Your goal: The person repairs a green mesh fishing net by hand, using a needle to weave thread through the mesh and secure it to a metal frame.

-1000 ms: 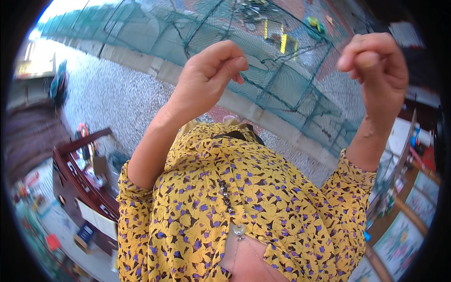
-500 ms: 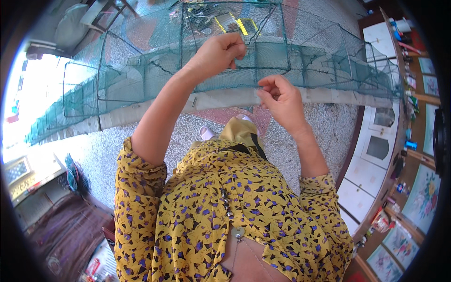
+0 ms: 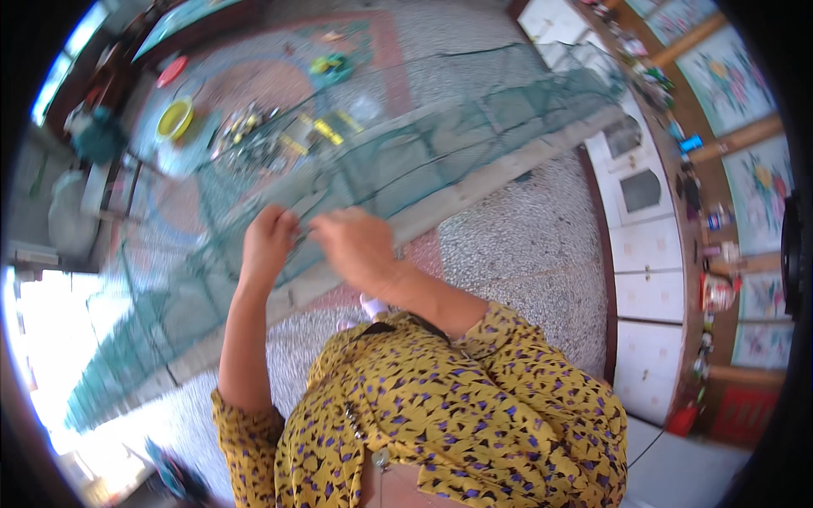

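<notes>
Since half a second before, both hands had drawn together: the left hand and right hand, fingers curled, pinched the green net cage stretched far across the floor, apparently mid-mending; next called for a steady pull.

both hands on green net cage

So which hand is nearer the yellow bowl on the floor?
The left hand. It grips the green net on the side toward the yellow bowl; the right hand sits beside it, farther from the bowl, also on the net.
</notes>
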